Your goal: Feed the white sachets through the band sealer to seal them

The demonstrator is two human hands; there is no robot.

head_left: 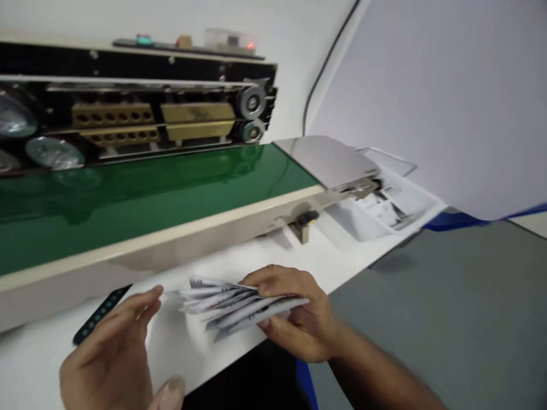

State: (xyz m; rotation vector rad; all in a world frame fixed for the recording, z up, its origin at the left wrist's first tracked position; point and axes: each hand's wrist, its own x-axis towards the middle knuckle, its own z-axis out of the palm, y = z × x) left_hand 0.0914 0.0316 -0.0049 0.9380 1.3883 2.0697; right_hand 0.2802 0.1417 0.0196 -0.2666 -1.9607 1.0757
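My right hand [299, 310] is closed round a fanned stack of flat white-and-grey printed packets [233, 304], thumb on top and fingers under, above the front edge of the white table [192, 353]. To the left of the stack, my left hand [113, 353] is open with its fingers stretched toward the packets, close to them but not touching. A band sealer machine stands behind, with a green conveyor belt [149, 193] and brass heating blocks [154, 122].
A dark ruler-like strip [100, 313] lies on the table by my left hand. More sealed packets [384, 208] lie past the metal outfeed plate [329, 159] at the belt's right end. Grey floor [448, 296] lies to the right, and a black cable [325, 62] runs up the wall.
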